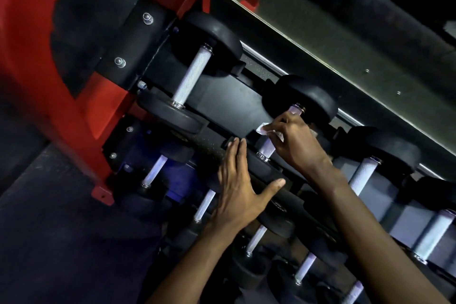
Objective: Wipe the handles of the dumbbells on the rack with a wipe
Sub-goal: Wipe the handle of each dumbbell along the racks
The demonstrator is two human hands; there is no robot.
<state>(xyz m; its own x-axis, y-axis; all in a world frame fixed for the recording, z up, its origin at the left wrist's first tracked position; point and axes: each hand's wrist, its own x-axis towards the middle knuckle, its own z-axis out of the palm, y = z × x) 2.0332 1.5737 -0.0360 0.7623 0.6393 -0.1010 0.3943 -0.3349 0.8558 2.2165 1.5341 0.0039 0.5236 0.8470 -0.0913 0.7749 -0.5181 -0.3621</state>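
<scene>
While my right hand [293, 140] curls round the handle [267, 148] of one dumbbell [308, 103] on the top row of the rack [222, 96], it grips a white wipe [265, 129] against the metal, toward the far end of that handle. A crumpled corner of the wipe sticks out to the left of my fingers. Bare ridged metal shows beyond my hand, by the far weight, and again nearer me, down to the collar at the near weight [264, 173].

My left hand [240, 187] lies released and flat, fingers straight and pressed together, thumb spread wide to the right. The fingertips reach the dark edge of the rack just left of this dumbbell, and the thumb rests across the near weight. I hold nothing in it.

To the left of this dumbbell sits the end dumbbell [195, 74], its handle bare, close beside the red frame [81, 116]. To the right of this dumbbell stands another one [364, 173], its handle also bare, with more beyond it at the picture's edge. Below this dumbbell, partly under my left forearm, runs a lower row [204, 205] of smaller dumbbells with pale handles. Left of that row lies dark floor [49, 242].
</scene>
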